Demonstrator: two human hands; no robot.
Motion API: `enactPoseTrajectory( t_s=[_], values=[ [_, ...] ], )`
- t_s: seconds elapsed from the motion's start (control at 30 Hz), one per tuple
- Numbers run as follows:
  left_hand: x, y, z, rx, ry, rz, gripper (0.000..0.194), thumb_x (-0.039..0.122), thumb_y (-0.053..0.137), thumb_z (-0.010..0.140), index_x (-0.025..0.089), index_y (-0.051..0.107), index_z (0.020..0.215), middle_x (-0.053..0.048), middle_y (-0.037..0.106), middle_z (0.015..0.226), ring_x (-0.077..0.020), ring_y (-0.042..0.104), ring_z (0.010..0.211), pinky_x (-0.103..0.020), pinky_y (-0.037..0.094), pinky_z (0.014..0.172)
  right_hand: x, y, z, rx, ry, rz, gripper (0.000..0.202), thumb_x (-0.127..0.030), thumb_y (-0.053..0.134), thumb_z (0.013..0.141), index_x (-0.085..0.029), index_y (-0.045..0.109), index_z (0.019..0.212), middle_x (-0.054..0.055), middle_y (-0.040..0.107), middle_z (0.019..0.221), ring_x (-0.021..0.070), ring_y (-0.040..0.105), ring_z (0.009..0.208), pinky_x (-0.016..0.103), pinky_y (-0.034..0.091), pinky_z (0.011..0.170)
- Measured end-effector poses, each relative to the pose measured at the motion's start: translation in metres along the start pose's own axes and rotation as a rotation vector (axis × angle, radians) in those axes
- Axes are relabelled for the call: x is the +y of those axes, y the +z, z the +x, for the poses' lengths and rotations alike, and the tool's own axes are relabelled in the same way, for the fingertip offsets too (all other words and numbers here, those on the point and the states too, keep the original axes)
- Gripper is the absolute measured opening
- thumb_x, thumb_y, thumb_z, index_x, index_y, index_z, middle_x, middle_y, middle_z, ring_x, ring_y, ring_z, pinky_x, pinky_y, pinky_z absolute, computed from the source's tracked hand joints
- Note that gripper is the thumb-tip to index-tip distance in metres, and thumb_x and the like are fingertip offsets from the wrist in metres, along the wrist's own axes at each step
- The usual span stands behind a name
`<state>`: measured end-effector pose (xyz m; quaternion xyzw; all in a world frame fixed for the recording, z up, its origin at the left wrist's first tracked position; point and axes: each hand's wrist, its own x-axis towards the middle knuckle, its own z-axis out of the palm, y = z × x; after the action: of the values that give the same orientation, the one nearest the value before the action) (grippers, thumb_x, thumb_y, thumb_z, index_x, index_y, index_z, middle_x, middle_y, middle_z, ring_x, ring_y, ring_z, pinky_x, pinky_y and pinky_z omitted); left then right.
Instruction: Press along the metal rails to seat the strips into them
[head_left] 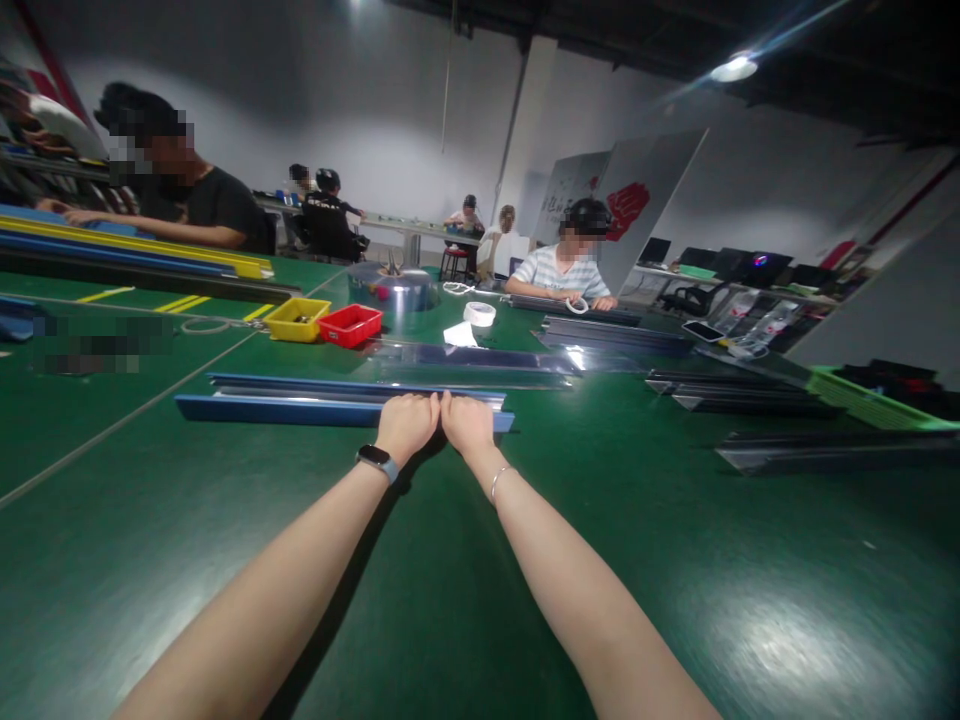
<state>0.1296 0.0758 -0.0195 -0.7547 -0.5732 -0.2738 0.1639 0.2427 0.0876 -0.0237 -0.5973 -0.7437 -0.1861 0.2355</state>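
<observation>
A long blue channel profile (277,409) with a pale strip along its inside lies crosswise on the green table (465,580). My left hand (409,425) is closed over it right of its middle, a watch on that wrist. Close beside it my right hand (469,422) grips the same profile near its right end, with a bracelet on the wrist. The two thumbs nearly touch. My fingertips are hidden behind the backs of the hands. Just beyond the profile lie clear plastic strips (480,360).
A yellow bin (298,320) with small parts and a red bin (351,325) stand beyond, near a coil (394,288) and a tape roll (479,314). Dark profiles (832,452) and a green basket (870,395) lie right. Co-workers sit across (570,265) and at left (202,200).
</observation>
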Motion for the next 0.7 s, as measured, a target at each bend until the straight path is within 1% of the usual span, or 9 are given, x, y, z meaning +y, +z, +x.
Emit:
enactPoseTrajectory(
  t_s=[0.23,0.33,0.47,0.7],
  values=[
    [0.0004,0.0004,0.0004,-0.010,-0.020,0.006,0.050,0.030,0.022,0.086,0.010,0.062,0.064,-0.012,0.063,0.065,-0.0214,0.058,0.065,-0.031,0.037,0.060,0.0000,-0.0015,-0.0008,-0.029,-0.025,-0.086,0.045,-0.029,0.025,0.090,-0.014,0.063,0.070,0.008,0.067,0.066,0.0153,0.060,0.061,0.025,0.042,0.059],
    [0.0009,0.0007,0.0004,-0.012,-0.031,0.008,0.050,0.031,0.023,0.086,0.009,0.062,0.063,-0.013,0.063,0.065,-0.0210,0.058,0.065,-0.031,0.038,0.061,0.0002,-0.0021,-0.0009,-0.044,-0.039,-0.080,0.044,-0.028,0.026,0.090,-0.013,0.063,0.071,0.010,0.066,0.066,0.0151,0.060,0.060,0.024,0.042,0.059],
    [0.0013,-0.0005,0.0004,-0.015,-0.041,0.009,0.050,0.030,0.023,0.086,0.009,0.062,0.063,-0.012,0.063,0.065,-0.0209,0.059,0.065,-0.031,0.038,0.061,-0.0001,-0.0034,-0.0012,-0.034,-0.040,-0.054,0.045,-0.028,0.027,0.090,-0.010,0.064,0.071,0.012,0.065,0.063,0.0152,0.061,0.061,0.023,0.041,0.058],
    [0.0009,-0.0015,0.0001,-0.020,-0.044,0.005,0.049,0.030,0.024,0.085,0.009,0.063,0.063,-0.013,0.063,0.065,-0.0211,0.059,0.065,-0.031,0.038,0.061,-0.0035,-0.0017,-0.0013,0.009,0.001,-0.041,0.046,-0.028,0.028,0.090,-0.010,0.064,0.067,0.012,0.064,0.061,0.0157,0.061,0.060,0.024,0.041,0.058]
  ],
)
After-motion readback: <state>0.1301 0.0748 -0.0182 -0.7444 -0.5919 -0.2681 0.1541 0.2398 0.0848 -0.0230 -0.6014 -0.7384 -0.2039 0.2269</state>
